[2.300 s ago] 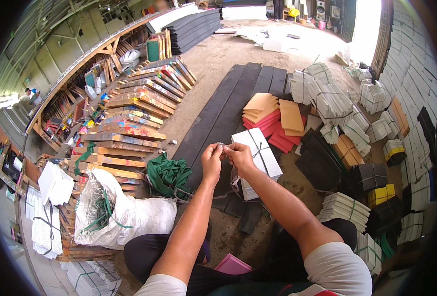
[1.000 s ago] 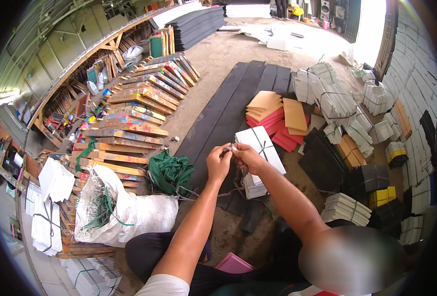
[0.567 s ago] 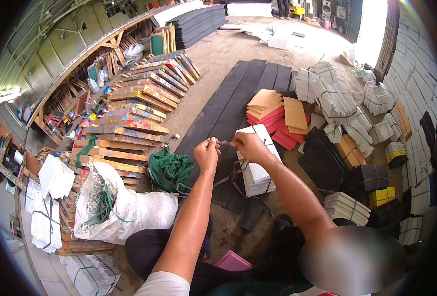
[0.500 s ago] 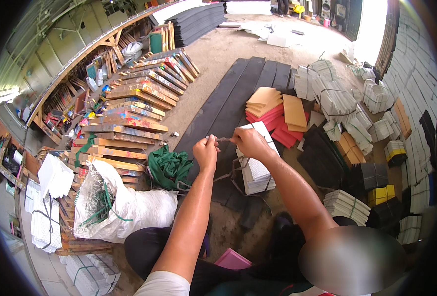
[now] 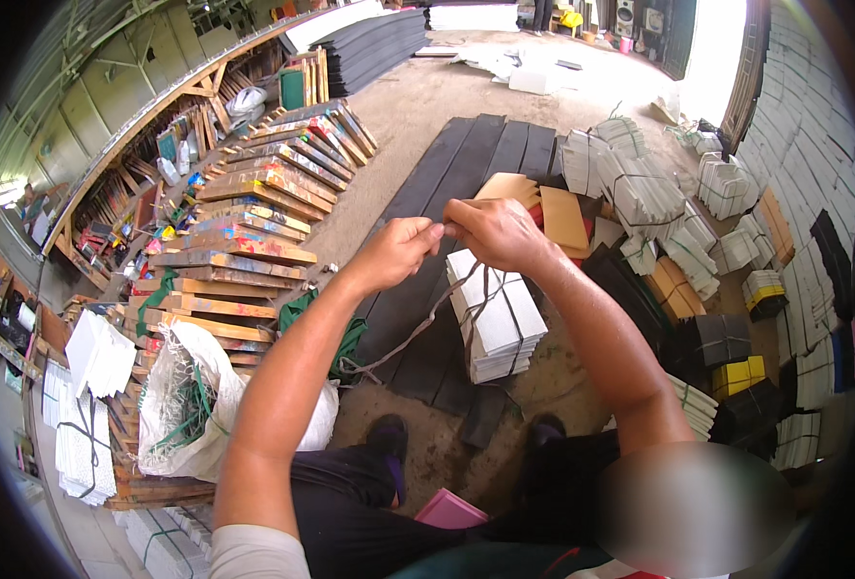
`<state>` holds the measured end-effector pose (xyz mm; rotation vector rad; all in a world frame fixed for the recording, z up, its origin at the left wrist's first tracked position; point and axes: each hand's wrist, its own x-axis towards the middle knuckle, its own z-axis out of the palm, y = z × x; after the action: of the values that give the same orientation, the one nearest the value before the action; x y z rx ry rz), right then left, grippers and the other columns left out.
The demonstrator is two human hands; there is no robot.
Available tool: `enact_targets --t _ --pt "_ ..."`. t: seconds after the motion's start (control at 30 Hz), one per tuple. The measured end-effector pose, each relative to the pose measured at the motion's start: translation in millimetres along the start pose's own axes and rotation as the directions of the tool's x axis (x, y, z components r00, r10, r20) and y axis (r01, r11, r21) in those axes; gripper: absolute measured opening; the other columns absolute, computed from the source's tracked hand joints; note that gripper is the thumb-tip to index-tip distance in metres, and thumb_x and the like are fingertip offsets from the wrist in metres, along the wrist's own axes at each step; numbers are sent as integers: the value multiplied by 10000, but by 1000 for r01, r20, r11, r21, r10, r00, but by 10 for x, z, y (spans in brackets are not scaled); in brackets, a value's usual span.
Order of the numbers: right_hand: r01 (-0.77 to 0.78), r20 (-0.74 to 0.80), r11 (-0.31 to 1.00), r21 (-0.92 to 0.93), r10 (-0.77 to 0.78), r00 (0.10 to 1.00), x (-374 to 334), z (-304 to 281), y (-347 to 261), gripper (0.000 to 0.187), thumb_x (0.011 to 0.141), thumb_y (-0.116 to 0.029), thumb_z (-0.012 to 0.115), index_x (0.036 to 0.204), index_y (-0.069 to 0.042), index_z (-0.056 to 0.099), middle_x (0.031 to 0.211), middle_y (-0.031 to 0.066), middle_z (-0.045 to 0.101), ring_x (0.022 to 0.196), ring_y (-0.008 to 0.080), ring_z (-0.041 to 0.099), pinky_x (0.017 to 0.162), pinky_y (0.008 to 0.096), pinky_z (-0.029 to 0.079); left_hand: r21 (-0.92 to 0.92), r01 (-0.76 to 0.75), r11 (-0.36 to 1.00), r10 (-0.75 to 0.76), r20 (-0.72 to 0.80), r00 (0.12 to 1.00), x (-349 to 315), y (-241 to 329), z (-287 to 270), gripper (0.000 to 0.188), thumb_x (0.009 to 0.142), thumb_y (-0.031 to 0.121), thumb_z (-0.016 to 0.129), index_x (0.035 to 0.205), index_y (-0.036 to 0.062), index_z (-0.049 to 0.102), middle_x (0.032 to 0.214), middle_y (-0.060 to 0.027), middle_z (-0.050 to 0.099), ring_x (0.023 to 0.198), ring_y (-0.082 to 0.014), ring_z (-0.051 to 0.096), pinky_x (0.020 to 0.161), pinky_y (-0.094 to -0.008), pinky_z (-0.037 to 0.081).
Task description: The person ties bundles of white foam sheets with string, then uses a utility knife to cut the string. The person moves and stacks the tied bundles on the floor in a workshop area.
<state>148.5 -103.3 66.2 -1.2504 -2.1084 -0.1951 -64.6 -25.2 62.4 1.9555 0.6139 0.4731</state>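
Both my hands are raised and meet above a tied stack of white sheets (image 5: 493,314). My left hand (image 5: 400,253) is closed in a pinch, its fingertips against those of the other hand. My right hand (image 5: 493,232) is closed too, bent over at the wrist. A thin brownish-grey cord (image 5: 416,333) rises to the hands from the stack and from the ground on the left; the bit between the fingers is mostly covered. Dark bands cross the stack, which lies on long black sheets (image 5: 418,212).
At left are wooden frames (image 5: 253,207), a white woven sack (image 5: 181,405) and green cloth (image 5: 350,343). Orange sheets (image 5: 564,220) and tied white bundles (image 5: 640,193) lie at right. A pink pad (image 5: 451,510) sits between my feet.
My hands have gone up and come together, drawing the cord up from the stack. My legs have spread, with the left shoe now showing. The view has shifted slightly.
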Motion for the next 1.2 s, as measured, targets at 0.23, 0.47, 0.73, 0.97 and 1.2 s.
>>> enact_targets --t 0.23,0.47,0.73,0.97,1.2 --pt "244 44 970 -11 -243 969 -211 -74 221 124 959 -210 659 1004 -112 596 769 107 660 722 359 688 579 488 503 145 -143 979 137 46 989 -348 232 123 347 1081 273 521 842 44 623 724 2 555 674 -76 499 631 -253 408" --pt "-230 164 217 949 283 945 -88 134 -117 210 1106 -309 513 1055 -106 525 703 6 452 568 111 415 502 279 348 -344 -324 881 292 -143 946 -132 -153 276 356 1077 337 524 1272 50 605 1030 -63 718 988 -177 660 960 -353 474" --pt "-327 26 367 871 630 776 -51 -165 -164 447 1128 -391 427 1352 -31 570 1105 52 639 1117 164 596 883 355 544 -108 -154 982 141 -122 983 55 34 767 371 1073 355 587 989 24 731 738 40 602 678 -53 546 621 -244 445" --pt "-470 360 41 881 586 726 -331 -104 176 473 1107 -399 477 1123 38 659 963 153 717 873 249 719 849 394 592 -214 -60 975 -5 -292 957 136 39 670 434 1069 394 577 997 2 751 806 -22 678 697 -88 592 647 -277 483" --pt "-545 486 44 838 397 779 -648 -941 734 144 1041 -230 643 1044 -87 630 690 -85 451 532 40 368 495 240 325 -597 178 782 11 299 954 12 -140 -113 457 1078 398 542 1140 -19 719 964 -137 757 941 -196 718 887 -371 563"
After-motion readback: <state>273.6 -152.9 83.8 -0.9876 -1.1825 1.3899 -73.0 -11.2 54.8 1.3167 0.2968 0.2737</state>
